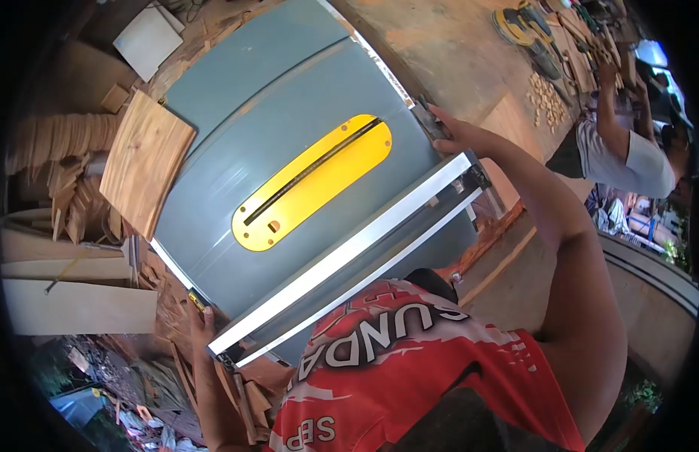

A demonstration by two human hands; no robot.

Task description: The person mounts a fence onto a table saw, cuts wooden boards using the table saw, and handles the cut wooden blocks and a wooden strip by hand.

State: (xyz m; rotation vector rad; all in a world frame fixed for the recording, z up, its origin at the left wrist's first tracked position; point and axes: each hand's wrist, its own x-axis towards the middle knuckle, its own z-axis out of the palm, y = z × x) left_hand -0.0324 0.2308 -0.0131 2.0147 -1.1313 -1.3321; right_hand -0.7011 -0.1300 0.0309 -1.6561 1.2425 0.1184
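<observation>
A table saw with a grey top fills the middle of the head view. Its yellow throat plate has a long dark slot, with no blade standing above it. Across the near side lies a silver rip fence. My left hand is closed at the saw's left edge, by a small black-and-yellow piece; its fingers are partly hidden. At the opposite edge, my right hand grips a dark part of the saw's side, thumb and fingers around it, near the fence's far end.
A curved wooden board sits against the left edge of the saw. Stacked wooden pieces and a pale board lie further left. At upper right are a yellow sander, small wood pieces and another person.
</observation>
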